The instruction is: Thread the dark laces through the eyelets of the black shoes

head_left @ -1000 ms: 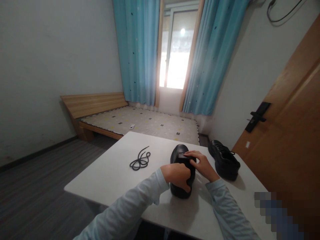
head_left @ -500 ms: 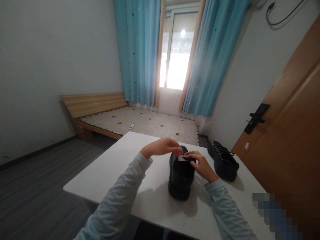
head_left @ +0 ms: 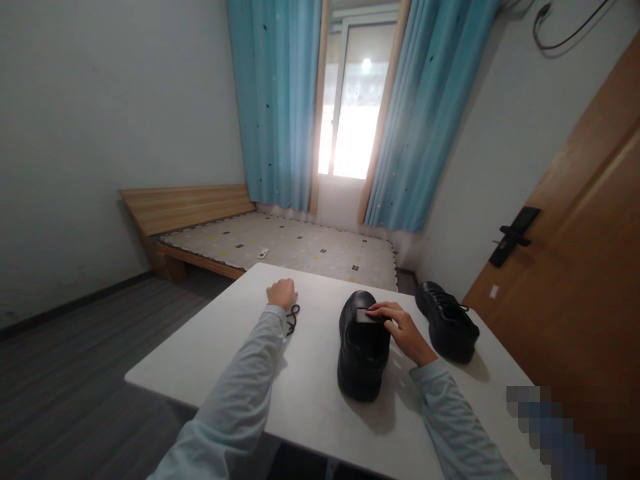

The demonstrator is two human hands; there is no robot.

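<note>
**A:** Where's the lace point(head_left: 291, 317) from where you sit?

**B:** On the white table point(head_left: 220, 353), toward its far left part. I see only a short black loop of it, poking out from under my left hand point(head_left: 282, 293) on the near side. The rest is hidden beneath the hand.

**A:** Fingers on it?

**B:** The left hand is curled down over it, knuckles up, fingers bent inward and resting on the table right where the lace lies. Touching it, I'd say, but I cannot tell whether the fingers have actually pinched it; the fingertips are out of sight.

**A:** And the other hand?

**B:** My right hand point(head_left: 403, 328) is on the shoe point(head_left: 363, 347), a black one standing in the middle of the table with its toe pointing away from me. The fingers point(head_left: 381, 309) lie across the tongue and hold its top edge. The lace is well apart from that hand, off to the left of the shoe.

**A:** Anything else around?

**B:** A second black shoe point(head_left: 447, 321), laced, just right of the right hand near the table's edge. Beyond the table, a low bed point(head_left: 280, 243), blue curtains point(head_left: 420, 113) by a bright window, and a wooden door point(head_left: 575, 240) at right.
</note>
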